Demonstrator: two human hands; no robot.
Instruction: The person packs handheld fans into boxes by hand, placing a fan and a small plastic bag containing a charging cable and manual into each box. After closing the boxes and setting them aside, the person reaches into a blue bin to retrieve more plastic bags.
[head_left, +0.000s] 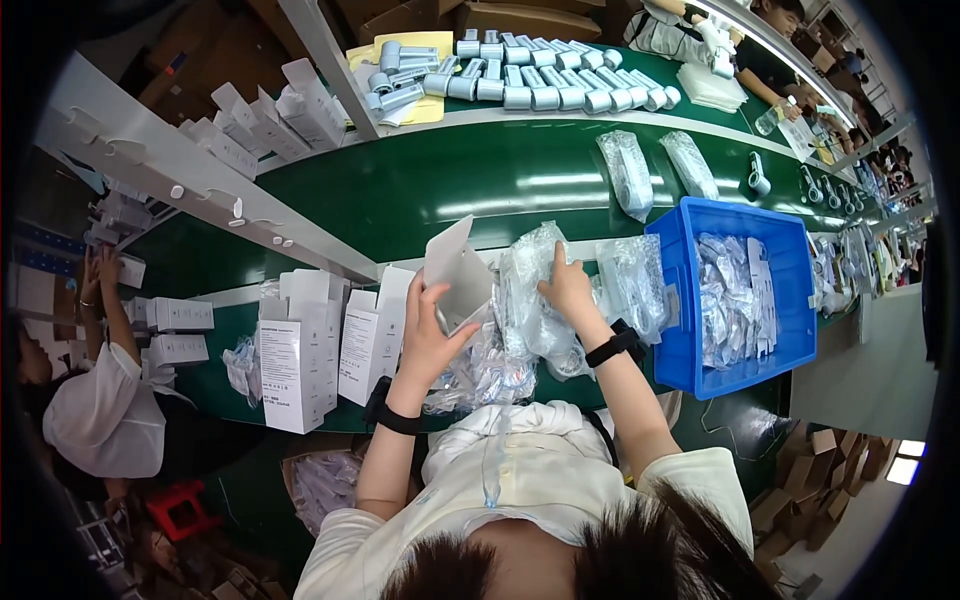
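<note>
My left hand (pixel 432 335) is closed round a white carton (pixel 462 275), thumb on one side and fingers on the other; its flap stands up. Just right of it, my right hand (pixel 568 290) grips a clear bubble-wrap bag (pixel 530 295), index finger stretched along it. What is inside that bag is hard to make out. Another bubble-wrap bag (pixel 635 285) lies beside my right hand, against the blue bin. Below both hands, small clear plastic packets (pixel 490 375) are heaped at the table's near edge.
The blue bin (pixel 672 310) at right holds many small packets. White cartons (pixel 295 375) stand at left, near a metal post (pixel 215 200). Two bubble-wrapped items (pixel 626 175) lie on the green table (pixel 450 180). Grey cylindrical parts (pixel 545 97) line the far shelf. A co-worker (pixel 105 420) is at far left.
</note>
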